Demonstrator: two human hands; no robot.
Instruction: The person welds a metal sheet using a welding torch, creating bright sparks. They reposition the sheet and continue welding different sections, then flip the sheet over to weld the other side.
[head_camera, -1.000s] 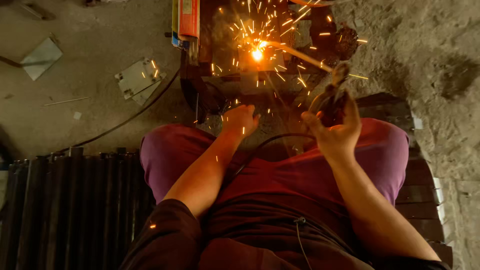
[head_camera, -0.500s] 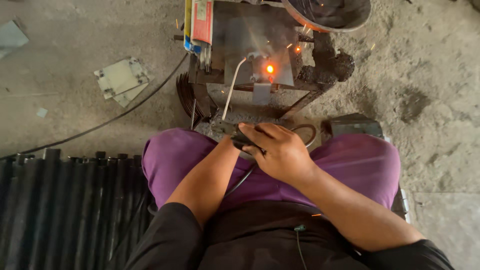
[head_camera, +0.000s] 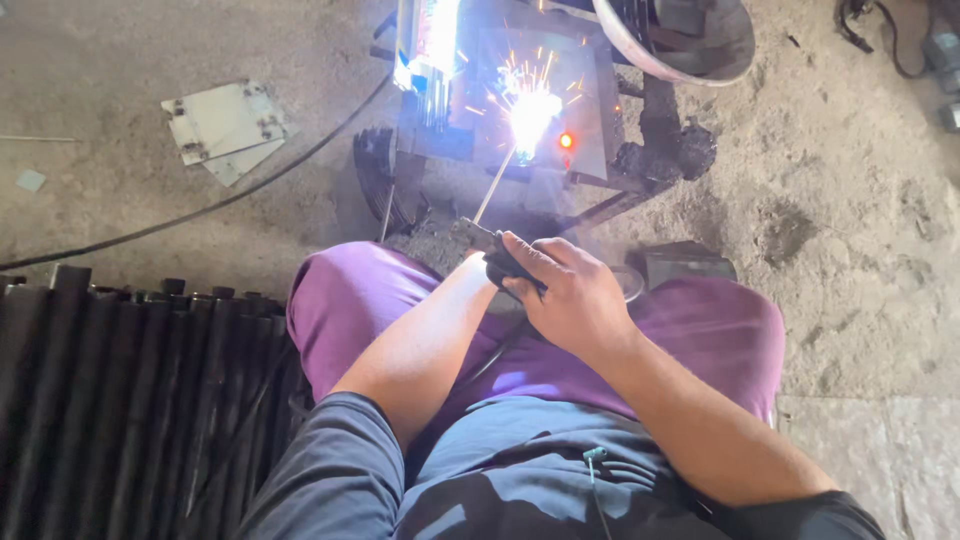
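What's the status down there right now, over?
Right hand gripping electrode holder; left hand hidden behind it. Rod arcing on metal workpiece, sparks flying. Nothing blocking.

Rough grey concrete floor (head_camera: 850, 200), dusty, with dark stains and scattered grit. A black cable (head_camera: 200, 210) snakes across it from the left edge toward the middle. Flat pale metal plates (head_camera: 225, 125) lie stacked on the floor at upper left. A row of dark ribbed bars (head_camera: 120, 390) fills the lower left corner. A round metal basin (head_camera: 680, 45) sits at the top. Paler slab (head_camera: 870, 450) at lower right. Daylight, plus a bright blue-white glare at top centre.
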